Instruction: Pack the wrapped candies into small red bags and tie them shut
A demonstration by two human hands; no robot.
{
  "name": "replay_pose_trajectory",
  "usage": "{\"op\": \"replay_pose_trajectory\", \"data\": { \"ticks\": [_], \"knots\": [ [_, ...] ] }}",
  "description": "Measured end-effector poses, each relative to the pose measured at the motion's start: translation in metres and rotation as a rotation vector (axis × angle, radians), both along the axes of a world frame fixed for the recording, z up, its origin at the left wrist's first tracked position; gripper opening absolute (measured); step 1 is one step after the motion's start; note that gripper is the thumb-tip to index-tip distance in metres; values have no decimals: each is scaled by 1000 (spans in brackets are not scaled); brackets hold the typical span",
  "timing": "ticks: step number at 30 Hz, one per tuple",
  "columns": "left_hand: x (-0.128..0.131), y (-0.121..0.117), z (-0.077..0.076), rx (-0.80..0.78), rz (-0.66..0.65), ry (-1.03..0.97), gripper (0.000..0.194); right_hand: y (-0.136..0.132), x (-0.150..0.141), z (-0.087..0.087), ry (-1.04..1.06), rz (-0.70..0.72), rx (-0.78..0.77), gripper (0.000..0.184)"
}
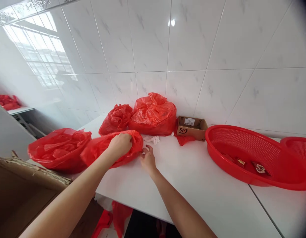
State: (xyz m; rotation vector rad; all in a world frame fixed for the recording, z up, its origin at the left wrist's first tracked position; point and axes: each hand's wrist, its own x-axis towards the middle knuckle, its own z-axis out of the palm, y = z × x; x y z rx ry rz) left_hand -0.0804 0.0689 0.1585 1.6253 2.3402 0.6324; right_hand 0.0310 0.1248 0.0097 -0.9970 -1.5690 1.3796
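Observation:
A red plastic bag (pixel 95 148) lies on the white table with its mouth turned to the right. My left hand (pixel 121 143) is curled at the bag's mouth, its fingertips hidden among the red folds, so what they hold does not show. At the right rim of the same bag, my right hand (pixel 148 159) pinches the edge of the plastic between thumb and fingers. Just behind my hands lies a crumpled whitish scrap (pixel 155 140). Left of the bag stands another open red bag (pixel 56 150) with bunched red plastic inside.
Two full red bags (pixel 153 115) rest against the tiled wall. Beside them is a small open cardboard box (pixel 199 132). A red plastic basket (pixel 242 132) on the right holds several small packets. A large open carton (pixel 21 188) stands at the lower left, near the table edge.

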Motion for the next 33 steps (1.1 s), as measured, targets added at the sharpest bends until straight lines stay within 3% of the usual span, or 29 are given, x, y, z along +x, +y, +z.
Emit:
{"op": "replay_pose_trajectory", "data": {
  "ticks": [1, 5, 9, 12, 15, 17, 19, 24, 25, 27, 29, 31, 33],
  "knots": [
    [-9, -2, 1, 1, -3, -81, 22, 6, -1, -4, 1, 5, -25, 9],
    [-43, -8, 4, 5, -58, -507, 21, 25, 8, -17, 27, 38, -182, 18],
    [-62, -9, -1, 49, -80, -870, 17, 40, 22, -20, 90, 32, -329, 35],
    [-69, -5, -9, 137, -27, -1020, 15, 46, 25, -15, 155, -9, -326, 28],
    [-69, -1, -17, 259, 36, -1074, 16, 41, 24, -2, 218, -58, -229, 21],
    [-64, -1, -20, 313, 50, -1066, 21, 29, 25, 12, 252, -108, -124, 13],
    [-55, -3, -20, 343, 37, -1035, 31, 11, 26, 30, 284, -172, 0, 21],
    [-30, -7, -20, 379, -60, -856, 49, -15, 25, 65, 130, -132, 574, 32],
    [-25, -6, -22, 384, -78, -794, 50, -13, 23, 66, 98, -124, 587, 38],
    [-16, -5, -31, 392, -107, -646, 49, -1, 20, 61, 93, -115, 452, 43],
    [-8, -3, -45, 380, -141, -473, 51, 11, 20, 53, 118, -84, 312, 29],
    [-2, 1, -61, 331, -179, -297, 64, 17, 24, 50, 153, -42, 273, 24],
    [-1, 8, -75, 262, -196, -138, 68, 15, 34, 56, 205, -43, 280, 31]
  ]
}}
